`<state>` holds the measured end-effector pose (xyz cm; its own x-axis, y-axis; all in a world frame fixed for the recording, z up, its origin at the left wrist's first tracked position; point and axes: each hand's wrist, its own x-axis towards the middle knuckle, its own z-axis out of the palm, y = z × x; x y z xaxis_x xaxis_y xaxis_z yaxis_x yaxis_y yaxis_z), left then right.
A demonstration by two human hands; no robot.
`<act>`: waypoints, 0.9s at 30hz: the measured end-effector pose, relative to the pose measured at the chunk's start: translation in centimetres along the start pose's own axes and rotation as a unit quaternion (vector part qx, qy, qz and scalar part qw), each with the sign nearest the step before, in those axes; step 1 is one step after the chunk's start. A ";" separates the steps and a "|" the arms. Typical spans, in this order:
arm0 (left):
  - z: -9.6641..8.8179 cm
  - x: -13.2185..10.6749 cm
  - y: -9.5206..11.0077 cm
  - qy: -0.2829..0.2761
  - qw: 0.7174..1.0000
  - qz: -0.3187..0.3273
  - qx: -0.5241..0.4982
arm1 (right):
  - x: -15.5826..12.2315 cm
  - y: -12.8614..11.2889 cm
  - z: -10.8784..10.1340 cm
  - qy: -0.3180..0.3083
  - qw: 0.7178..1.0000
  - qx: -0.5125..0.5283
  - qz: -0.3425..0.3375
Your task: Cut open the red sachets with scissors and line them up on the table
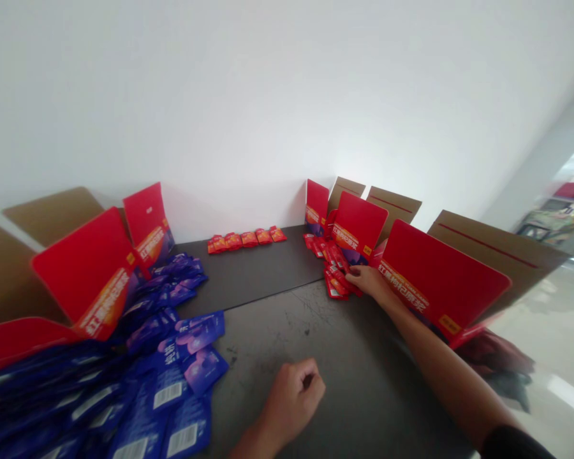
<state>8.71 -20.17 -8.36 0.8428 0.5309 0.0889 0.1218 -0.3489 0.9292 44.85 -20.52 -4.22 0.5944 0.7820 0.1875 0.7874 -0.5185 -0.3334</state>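
Observation:
My right hand (363, 280) reaches far out to a pile of red sachets (335, 282) beside the right-hand boxes. Its fingers are bent together at the edge of the pile and appear to pinch a sachet, though the fingertips are partly hidden. Nearer to me, my left hand (296, 392) hovers over the dark table (349, 350) with fingers curled into a loose fist, nothing showing in it. Left of that hand lies a large heap of blue-purple sachets (167, 382) with white barcode labels.
Open red cartons stand along the right, the nearest carton (440, 274) beside my right forearm. More open red cartons (90, 274) line the left. A row of red-orange sachets (249, 239) lies by the white wall (239, 127). A seam crosses the table.

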 end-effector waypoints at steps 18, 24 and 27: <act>-0.1 -0.1 0.4 0.006 1.000 -0.002 -0.018 | -2.2 -8.1 -0.8 0.051 0.914 0.402 -0.032; -0.2 0.1 0.4 0.056 0.995 -0.024 -0.083 | -4.0 -13.4 2.8 -0.156 0.803 0.575 0.028; -0.1 0.2 0.2 0.046 0.995 -0.026 -0.082 | -4.1 -14.5 3.9 -0.189 0.753 0.625 0.082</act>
<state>8.84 -20.11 -8.12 0.7850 0.6160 0.0655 0.0696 -0.1928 0.9788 30.31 -14.86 -3.72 0.3915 0.9081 -0.1484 -0.1999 -0.0734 -0.9771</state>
